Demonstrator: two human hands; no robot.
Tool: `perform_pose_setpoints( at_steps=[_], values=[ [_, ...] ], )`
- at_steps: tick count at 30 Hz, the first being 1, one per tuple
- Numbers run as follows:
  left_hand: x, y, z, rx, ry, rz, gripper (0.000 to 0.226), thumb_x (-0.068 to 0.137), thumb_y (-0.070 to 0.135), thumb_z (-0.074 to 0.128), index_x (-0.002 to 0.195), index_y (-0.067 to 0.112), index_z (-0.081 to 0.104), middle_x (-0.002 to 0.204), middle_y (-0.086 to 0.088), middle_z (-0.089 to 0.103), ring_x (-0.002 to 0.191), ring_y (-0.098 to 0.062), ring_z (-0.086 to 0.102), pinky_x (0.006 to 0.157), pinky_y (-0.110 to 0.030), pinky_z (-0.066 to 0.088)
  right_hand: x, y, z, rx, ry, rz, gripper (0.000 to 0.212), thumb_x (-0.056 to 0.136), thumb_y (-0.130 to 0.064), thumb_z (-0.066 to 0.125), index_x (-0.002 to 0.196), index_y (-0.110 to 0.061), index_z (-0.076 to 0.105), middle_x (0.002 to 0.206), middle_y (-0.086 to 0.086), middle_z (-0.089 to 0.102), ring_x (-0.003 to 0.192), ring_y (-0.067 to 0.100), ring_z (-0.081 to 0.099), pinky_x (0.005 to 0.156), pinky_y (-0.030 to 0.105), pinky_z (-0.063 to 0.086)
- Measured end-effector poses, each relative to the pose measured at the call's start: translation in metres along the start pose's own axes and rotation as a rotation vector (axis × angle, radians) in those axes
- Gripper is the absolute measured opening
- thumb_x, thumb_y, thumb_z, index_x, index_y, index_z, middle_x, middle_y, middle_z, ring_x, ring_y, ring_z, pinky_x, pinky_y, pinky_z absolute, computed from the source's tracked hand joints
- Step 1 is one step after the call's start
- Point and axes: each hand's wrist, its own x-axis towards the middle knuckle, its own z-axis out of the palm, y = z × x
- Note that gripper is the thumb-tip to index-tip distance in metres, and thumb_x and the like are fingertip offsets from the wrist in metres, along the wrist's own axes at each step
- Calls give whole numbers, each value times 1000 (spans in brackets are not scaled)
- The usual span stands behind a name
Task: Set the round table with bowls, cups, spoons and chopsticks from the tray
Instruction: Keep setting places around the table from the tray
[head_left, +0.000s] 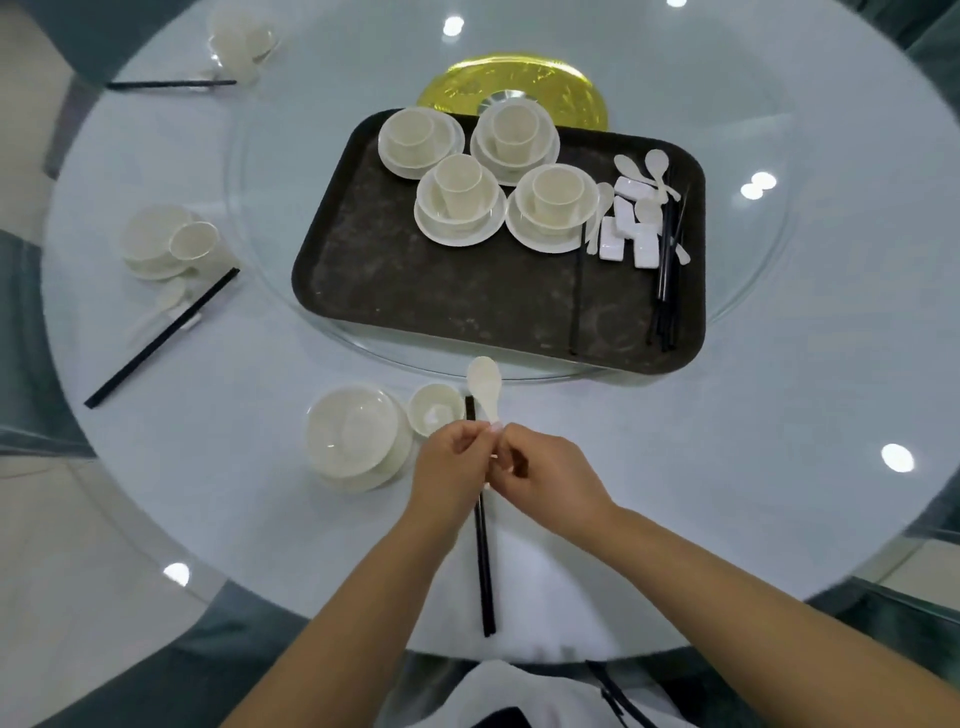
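A white spoon (485, 387) points away from me, and both my left hand (453, 460) and my right hand (545, 475) pinch its handle above the near place setting. Under the hands lie black chopsticks (484, 561). To their left stand a cream bowl on a plate (353, 436) and a small cup (434, 409). The dark tray (441, 291) on the glass turntable holds several bowl-and-cup stacks (460, 200), spoons (657, 166), white rests (631, 228) and black chopsticks (667, 291).
Two other settings are laid at the left: a bowl and cup (166, 244) with chopsticks (161, 338), and a far one (241, 41) with chopsticks (171, 84). A gold disc (519, 83) sits behind the tray. The round table (727, 467) has a white cloth under glass.
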Motion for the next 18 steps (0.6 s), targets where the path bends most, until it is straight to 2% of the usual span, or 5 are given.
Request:
perform_pose_setpoints(
  at_steps=[4,7,10,15,18],
  values=[
    [-12,-23,-20,-40,33,-60,13,91,15,62,80,13,70,67,1,71,64,-11,65,63,-23,55,-11,-7,14,11,-145,-44,21,86,-26,60,73,-19,44,66,-5,58,60,14,50,59,24,42],
    [-22,-42,-32,84,26,-11,11,90,16,61,84,16,70,75,3,73,70,-11,69,65,-21,57,-18,-11,24,0,-214,-40,22,86,-25,58,72,-12,47,70,1,61,64,16,53,63,32,45],
    [-29,-59,-39,110,9,-14,12,92,16,59,88,16,70,76,4,73,70,-11,70,63,-19,55,-22,-12,32,-21,-276,-38,24,87,-25,56,69,-15,45,69,0,59,62,14,50,60,27,42],
    [-32,-81,-45,22,50,-151,13,93,16,61,87,11,71,76,-5,74,73,-20,71,65,-26,59,-27,-11,43,-121,-358,-66,30,93,-30,53,66,-24,43,64,-9,49,58,4,44,53,15,29],
    [-30,-89,-48,24,71,-220,15,94,17,60,87,11,71,74,-1,74,71,-15,71,63,-23,58,-28,-9,45,-141,-378,-34,23,94,-31,53,79,-15,56,75,-3,59,66,9,49,58,20,37]
  ],
)
